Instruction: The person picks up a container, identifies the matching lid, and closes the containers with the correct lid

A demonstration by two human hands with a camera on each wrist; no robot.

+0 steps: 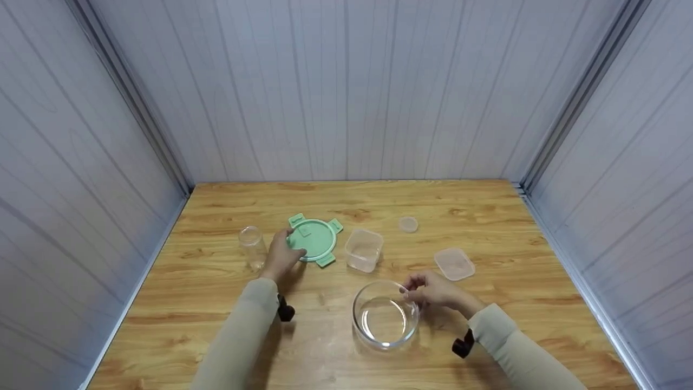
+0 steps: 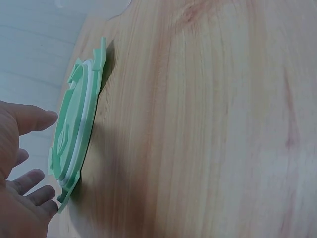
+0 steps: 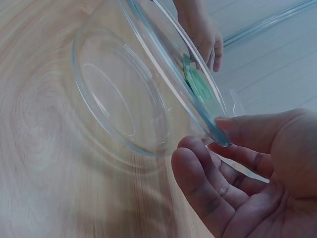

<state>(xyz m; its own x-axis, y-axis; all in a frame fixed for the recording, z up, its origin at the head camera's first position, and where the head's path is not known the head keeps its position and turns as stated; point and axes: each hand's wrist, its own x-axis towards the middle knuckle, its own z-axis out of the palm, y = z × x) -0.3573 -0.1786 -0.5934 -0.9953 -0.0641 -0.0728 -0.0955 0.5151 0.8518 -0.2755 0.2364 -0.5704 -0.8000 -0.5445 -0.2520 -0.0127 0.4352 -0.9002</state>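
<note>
A round green lid [image 1: 311, 240] with clip tabs lies on the table, a pale seal showing round its edge in the left wrist view. At its left side is my left hand [image 1: 282, 254]. In the left wrist view the thumb [image 2: 34, 118] stands apart from the lid, while the fingertips come close to a lower tab; whether they touch it I cannot tell. My right hand [image 1: 436, 292] pinches the rim of a clear round glass bowl [image 1: 373, 342] between thumb and fingers. The right wrist view has the bowl [image 3: 119, 134] close up, with the thumb over its rim.
Left of my left hand stands a clear jar [image 1: 252, 246]. A translucent square container [image 1: 364, 250] is between lid and bowl. Farther right lie a small round translucent lid [image 1: 408, 224] and a square translucent lid [image 1: 454, 264]. Panel walls [image 1: 346, 92] enclose the wooden table [image 1: 216, 211].
</note>
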